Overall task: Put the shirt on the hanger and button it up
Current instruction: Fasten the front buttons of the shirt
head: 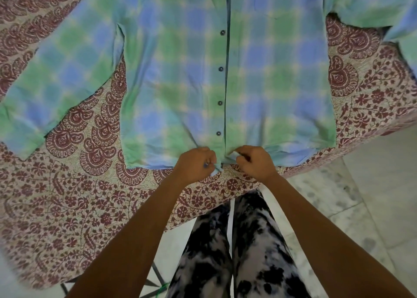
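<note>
A green and blue checked shirt (180, 72) lies flat on the patterned bedspread, front up, hem toward me, sleeves spread to both sides. Several dark buttons, such as the lowest one (218, 133), run down its closed placket. My left hand (196, 162) pinches the hem edge just left of the placket's bottom end. Right of the placket, my right hand (255, 162) pinches the other hem corner, which is lifted and folded a little. No hanger is visible; the collar lies beyond the top of the frame.
The bedspread (79, 196) with maroon paisley and flower print covers the bed, whose edge runs diagonally in front of me. My legs in black and white trousers (225, 252) stand on a pale tiled floor (372, 196). A dark metal frame (155, 275) shows under the bed edge.
</note>
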### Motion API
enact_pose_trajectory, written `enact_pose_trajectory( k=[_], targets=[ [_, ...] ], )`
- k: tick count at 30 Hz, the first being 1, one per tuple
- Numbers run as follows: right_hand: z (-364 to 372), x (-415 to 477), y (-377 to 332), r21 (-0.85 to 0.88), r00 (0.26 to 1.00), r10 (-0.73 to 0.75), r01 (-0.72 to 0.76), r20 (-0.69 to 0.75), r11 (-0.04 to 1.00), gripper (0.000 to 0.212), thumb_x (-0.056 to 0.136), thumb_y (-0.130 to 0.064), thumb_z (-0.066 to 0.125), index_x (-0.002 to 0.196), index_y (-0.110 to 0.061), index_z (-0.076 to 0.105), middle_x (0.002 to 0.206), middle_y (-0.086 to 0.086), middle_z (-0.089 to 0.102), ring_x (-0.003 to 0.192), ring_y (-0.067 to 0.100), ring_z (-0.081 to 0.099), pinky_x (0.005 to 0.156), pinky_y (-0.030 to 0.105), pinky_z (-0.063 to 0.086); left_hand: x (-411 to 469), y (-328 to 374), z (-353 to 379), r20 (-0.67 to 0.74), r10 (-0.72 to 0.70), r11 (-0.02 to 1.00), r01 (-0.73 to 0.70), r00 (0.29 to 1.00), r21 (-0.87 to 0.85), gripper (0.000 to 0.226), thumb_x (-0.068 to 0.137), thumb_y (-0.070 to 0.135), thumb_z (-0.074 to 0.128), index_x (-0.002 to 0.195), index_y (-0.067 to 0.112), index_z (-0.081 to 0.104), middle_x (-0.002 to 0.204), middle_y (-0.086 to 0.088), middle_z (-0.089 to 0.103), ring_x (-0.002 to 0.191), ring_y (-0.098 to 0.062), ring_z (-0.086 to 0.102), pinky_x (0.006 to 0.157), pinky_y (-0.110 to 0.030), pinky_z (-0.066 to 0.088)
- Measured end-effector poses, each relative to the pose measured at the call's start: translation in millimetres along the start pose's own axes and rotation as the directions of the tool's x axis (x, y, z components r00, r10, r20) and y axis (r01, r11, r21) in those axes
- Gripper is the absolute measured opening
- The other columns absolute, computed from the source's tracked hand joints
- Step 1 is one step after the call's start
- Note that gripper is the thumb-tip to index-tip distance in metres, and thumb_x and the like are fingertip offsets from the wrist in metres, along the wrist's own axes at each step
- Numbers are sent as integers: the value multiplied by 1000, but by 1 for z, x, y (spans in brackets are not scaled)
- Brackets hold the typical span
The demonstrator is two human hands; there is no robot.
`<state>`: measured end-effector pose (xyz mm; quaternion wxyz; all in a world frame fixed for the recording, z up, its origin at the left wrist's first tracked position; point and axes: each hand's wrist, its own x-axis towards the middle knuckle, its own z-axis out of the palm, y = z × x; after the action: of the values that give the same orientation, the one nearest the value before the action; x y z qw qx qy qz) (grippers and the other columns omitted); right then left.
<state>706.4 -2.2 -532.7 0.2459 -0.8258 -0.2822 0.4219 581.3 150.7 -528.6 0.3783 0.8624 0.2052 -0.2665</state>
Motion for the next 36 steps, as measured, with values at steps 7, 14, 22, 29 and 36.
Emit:
enact_pose_trajectory(
  k=[7,14,22,29,36],
  targets=[
    [1,7,-3,-199,1000,-25,21,-17,980,44,89,-42,38,77,-11,66,67,2,60,62,22,55,57,26,42,3,7,-3,164,11,1000,-10,986,-5,20,88,25,55,100,23,71,102,3,71,87,-15,65,76,-25,49],
    [10,40,-26,-189,966,91,-139,-242,972,38,83,-33,61,113,-11,50,110,10,53,88,26,57,65,35,47,29,18,-18,-345,-217,967,152,913,-205,20,86,14,57,104,11,65,94,-12,70,81,-25,65,72,-32,51],
    [7,46,-28,-177,953,92,-147,-288,973,29,85,-9,48,115,-8,48,102,14,60,82,35,60,64,39,46,55,28,-11,-307,-185,982,190,934,-13,17,87,18,59,100,7,60,101,-14,62,92,-30,59,72,-37,46],
    [0,26,-15,-98,965,-1,-26,-264,995,39,79,-6,50,117,-9,48,75,11,58,65,32,55,52,27,33,65,38,-22,-323,-371,867,200,871,-457,8,77,11,70,81,3,68,84,-10,70,73,-15,57,75,-25,48],
    [7,33,-12,237,964,101,-42,-246,971,46,82,-3,47,127,-15,47,63,-6,49,51,6,43,49,22,35,76,49,-24,-327,-481,743,180,813,-645,4,77,6,67,80,7,69,80,-9,71,78,-25,68,83,-38,55]
  ],
)
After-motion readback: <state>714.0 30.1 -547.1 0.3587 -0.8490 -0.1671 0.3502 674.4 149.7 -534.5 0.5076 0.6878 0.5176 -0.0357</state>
